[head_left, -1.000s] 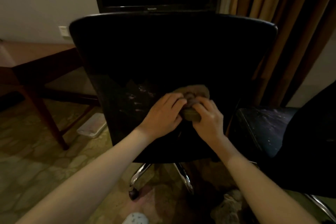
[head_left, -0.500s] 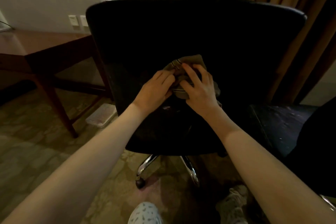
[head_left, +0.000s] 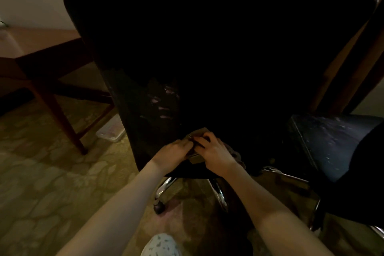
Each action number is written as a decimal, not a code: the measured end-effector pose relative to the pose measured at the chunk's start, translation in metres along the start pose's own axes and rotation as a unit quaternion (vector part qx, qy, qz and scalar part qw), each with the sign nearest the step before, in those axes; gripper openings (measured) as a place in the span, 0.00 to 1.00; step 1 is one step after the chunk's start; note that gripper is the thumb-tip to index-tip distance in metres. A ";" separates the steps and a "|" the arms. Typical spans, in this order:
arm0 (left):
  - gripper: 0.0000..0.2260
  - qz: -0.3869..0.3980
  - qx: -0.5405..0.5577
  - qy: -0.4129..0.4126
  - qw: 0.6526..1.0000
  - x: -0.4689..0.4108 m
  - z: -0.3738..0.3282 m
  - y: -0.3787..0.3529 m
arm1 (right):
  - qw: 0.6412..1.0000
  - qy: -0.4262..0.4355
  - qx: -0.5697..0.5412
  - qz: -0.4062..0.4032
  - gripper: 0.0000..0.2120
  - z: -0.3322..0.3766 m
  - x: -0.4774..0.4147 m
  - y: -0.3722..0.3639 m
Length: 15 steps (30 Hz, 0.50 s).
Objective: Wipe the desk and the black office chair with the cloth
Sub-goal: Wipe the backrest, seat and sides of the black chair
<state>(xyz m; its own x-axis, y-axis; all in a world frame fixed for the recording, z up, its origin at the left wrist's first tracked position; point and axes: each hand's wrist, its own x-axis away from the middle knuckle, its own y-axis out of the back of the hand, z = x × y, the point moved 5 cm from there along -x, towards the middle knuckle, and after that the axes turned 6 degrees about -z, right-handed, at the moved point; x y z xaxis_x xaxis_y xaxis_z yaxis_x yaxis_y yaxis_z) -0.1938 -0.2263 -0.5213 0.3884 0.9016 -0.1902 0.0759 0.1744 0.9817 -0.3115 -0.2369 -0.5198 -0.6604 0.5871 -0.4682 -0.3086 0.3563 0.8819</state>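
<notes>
Nearest me, my left hand (head_left: 174, 150) and right hand (head_left: 217, 151) meet low on the back of the black office chair (head_left: 218, 48). The fingers of both curl around the bunched cloth (head_left: 195, 157), pressing it against the backrest just above its lower edge. Pale scuffs (head_left: 164, 100) show up-left of the cloth. The wooden tabletop (head_left: 41, 43) stands farther left, and curtains (head_left: 342, 64) hang at right.

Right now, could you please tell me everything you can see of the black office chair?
The black office chair stands upright with its back toward the camera: a broad, rounded backrest in dark, leather-like material, scuffed with pale worn patches left of centre. Chrome legs and a castor show beneath. The left hand and right hand hold a brownish cloth against its lower part.
</notes>
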 end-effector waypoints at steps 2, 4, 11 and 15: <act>0.18 0.012 0.013 0.021 1.000 0.004 -0.003 0.000 | 0.999 -0.016 -0.025 0.035 0.23 0.003 0.004 0.001; 0.18 -0.002 0.019 0.029 0.999 0.008 -0.001 0.009 | 1.000 -0.002 -0.019 0.002 0.22 0.006 0.003 0.014; 0.27 -0.253 0.014 -0.039 0.967 0.035 0.005 0.104 | 0.979 0.050 -0.012 -0.197 0.25 0.036 -0.038 0.094; 0.18 -0.353 -0.007 -0.042 0.935 0.043 0.008 0.176 | 0.943 0.071 0.000 -0.325 0.21 0.051 -0.061 0.152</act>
<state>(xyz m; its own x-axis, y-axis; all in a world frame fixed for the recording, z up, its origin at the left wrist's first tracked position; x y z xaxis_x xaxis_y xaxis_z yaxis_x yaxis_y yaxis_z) -0.1562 -0.1601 -0.3563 0.3166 0.5259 -0.7895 0.3277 0.7204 0.6113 -0.2828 -0.1814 -0.3595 -0.4166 0.1406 -0.8982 -0.6797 0.6079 0.4104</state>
